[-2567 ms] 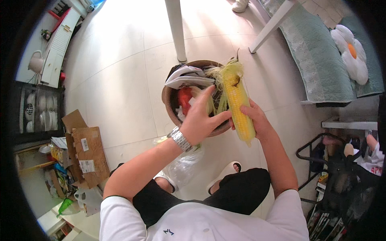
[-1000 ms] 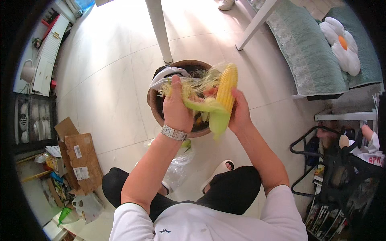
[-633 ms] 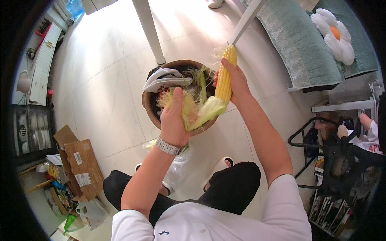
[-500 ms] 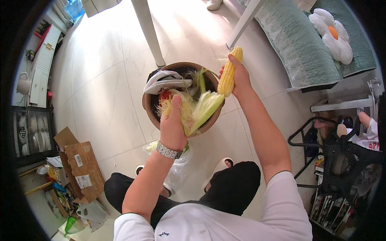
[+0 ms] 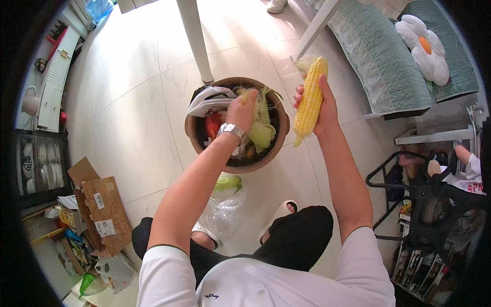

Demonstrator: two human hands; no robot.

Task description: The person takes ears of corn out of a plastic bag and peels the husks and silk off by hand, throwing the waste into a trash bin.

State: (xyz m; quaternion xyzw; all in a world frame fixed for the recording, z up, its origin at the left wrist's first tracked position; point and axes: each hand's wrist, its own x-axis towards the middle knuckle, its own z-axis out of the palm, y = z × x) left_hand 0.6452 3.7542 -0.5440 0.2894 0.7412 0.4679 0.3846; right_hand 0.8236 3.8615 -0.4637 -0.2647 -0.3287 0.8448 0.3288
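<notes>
My right hand (image 5: 323, 105) is wrapped around an ear of yellow corn (image 5: 310, 100), tilted upright to the right of a round brown bin (image 5: 284, 140). Pale silk (image 5: 305, 63) clings to the ear's upper end, and its kernels are bare. Over the bin, my left hand (image 5: 242, 111) is closed, its thumb up against strands of silk. A pale green corn husk (image 5: 262, 135) hangs from beside that hand down into the bin; the hand's lower fingers are hidden. Inside the bin lie a white plastic bag (image 5: 210, 101) and something red (image 5: 213, 125).
Between my feet and the bin lies a clear plastic bag (image 5: 223, 210) with a green corn husk (image 5: 227, 182) at its top. White table legs (image 5: 195, 43) stand beyond the bin. A cardboard box (image 5: 106, 210) is at left, a black metal frame (image 5: 391, 179) at right.
The husk has come off the ear and moved with my left hand, up and right over the bin. My right hand has shifted the corn right and slightly downward.
</notes>
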